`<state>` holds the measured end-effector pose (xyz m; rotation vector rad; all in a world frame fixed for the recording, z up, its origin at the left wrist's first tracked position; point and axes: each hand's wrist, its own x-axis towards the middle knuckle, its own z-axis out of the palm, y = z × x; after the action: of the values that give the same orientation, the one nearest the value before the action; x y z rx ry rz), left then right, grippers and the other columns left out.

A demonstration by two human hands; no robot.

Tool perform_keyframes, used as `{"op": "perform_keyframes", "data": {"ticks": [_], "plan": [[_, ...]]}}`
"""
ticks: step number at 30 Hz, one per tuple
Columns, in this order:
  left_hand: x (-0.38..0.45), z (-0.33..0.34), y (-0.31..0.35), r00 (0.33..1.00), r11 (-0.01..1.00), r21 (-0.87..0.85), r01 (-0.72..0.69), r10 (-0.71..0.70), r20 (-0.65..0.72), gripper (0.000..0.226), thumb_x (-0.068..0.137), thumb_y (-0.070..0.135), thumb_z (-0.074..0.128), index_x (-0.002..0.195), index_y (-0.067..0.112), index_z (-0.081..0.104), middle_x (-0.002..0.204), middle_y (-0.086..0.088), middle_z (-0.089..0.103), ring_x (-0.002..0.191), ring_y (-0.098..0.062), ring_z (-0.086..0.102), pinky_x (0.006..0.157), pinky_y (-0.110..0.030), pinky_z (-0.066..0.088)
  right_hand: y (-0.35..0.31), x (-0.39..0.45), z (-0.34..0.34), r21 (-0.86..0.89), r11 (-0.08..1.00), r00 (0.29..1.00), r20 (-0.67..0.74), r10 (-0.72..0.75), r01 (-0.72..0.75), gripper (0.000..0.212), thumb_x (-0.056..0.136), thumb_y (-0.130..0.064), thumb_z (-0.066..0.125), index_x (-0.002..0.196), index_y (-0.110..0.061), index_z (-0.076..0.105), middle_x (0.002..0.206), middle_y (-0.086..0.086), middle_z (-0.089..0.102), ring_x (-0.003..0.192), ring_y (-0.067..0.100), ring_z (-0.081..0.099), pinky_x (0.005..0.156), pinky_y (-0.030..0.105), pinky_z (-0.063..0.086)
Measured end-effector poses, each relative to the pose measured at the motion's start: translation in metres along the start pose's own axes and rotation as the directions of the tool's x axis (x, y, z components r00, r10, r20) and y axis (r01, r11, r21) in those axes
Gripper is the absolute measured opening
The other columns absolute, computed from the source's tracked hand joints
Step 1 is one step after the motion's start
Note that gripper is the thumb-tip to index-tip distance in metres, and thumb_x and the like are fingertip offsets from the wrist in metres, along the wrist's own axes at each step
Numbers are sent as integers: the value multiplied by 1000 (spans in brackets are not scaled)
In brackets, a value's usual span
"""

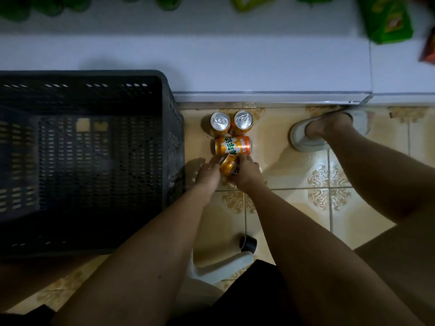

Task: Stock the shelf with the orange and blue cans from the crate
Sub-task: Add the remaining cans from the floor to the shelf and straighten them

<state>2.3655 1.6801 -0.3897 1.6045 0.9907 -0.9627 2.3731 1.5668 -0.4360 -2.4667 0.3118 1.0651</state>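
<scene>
Both hands, left hand [208, 173] and right hand [246, 171], clasp a tilted orange can [228, 164] between curled fingers on the tiled floor [294, 175]. Just beyond the fingertips lies a second can [233, 145]; two upright cans [220, 122] stand farther off. Left of the fingers, the dark crate [94, 147] looks empty.

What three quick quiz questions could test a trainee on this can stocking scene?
1. True or false: the crate holds blue cans.
2. How many orange cans are on the floor apart from the held can? A) one B) three C) five
3. Which hands grip that can?

Key:
1. False; it looks empty.
2. B: two upright cans and one lying can.
3. Both, left hand and right hand.
</scene>
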Motion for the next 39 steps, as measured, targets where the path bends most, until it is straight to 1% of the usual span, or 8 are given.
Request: {"op": "perform_keyframes", "data": {"ticks": [2,11,17,21,24,27,30,39], "plan": [[-15,-5,9,998,998,-30,-61,62,14,41,104,33,34,142,18,44,138,-7,49,124,-27,47,103,-37,38,-6,-12,-13,113,993,999,-33,23,-19,75,76,-31,77,139,-15,40,130,13,54,117,37,50,96,43,45],[-83,-57,53,933,924,-134,-359,360,-17,36,103,34,35,134,22,50,128,-3,55,107,-19,52,101,-40,45,-57,-87,-91,639,761,989,-143,-22,109,65,80,-24,80,130,-18,39,105,0,59,96,23,60,72,38,54],[-131,-117,106,792,780,-140,-610,605,-79,38,104,37,36,137,21,45,131,-5,56,105,-18,56,99,-38,45,-126,-137,-150,752,605,965,-227,-136,262,61,82,-28,79,131,-18,43,118,5,59,99,22,63,84,43,56],[-169,-177,147,527,551,82,-831,825,-203,27,103,35,40,122,24,55,116,-4,64,107,-22,58,97,-39,46,-180,-175,-192,741,546,919,-290,-266,392,51,81,-26,79,123,-22,51,110,-1,64,96,18,65,65,34,54],[-204,-232,176,253,349,268,-898,908,-335,21,100,33,47,110,27,63,104,-2,69,98,-20,62,86,-33,50,-219,-202,-220,708,516,873,-332,-358,481,61,76,-28,83,124,-26,46,116,-2,62,101,18,63,69,38,57],[-243,-288,194,-30,198,496,-846,910,-414,21,97,31,50,109,25,66,101,3,68,94,-17,61,82,-32,49,-257,-228,-246,691,486,833,-337,-439,536,68,73,-30,85,125,-29,41,119,-3,59,108,21,61,80,50,58],[-265,-340,203,-158,195,755,-626,917,-367,26,98,32,47,116,24,63,110,1,64,107,-22,53,89,-42,45,-295,-254,-268,709,471,825,-287,-487,525,74,73,-33,85,130,-29,38,124,0,56,109,25,60,78,56,57],[-228,-453,204,123,552,789,-272,833,-540,51,100,55,19,142,38,44,152,0,37,141,-27,26,111,-70,4,-392,-300,-299,831,414,820,-83,-566,370,58,82,-45,72,130,-23,48,124,12,58,108,32,60,75,55,54]]}}
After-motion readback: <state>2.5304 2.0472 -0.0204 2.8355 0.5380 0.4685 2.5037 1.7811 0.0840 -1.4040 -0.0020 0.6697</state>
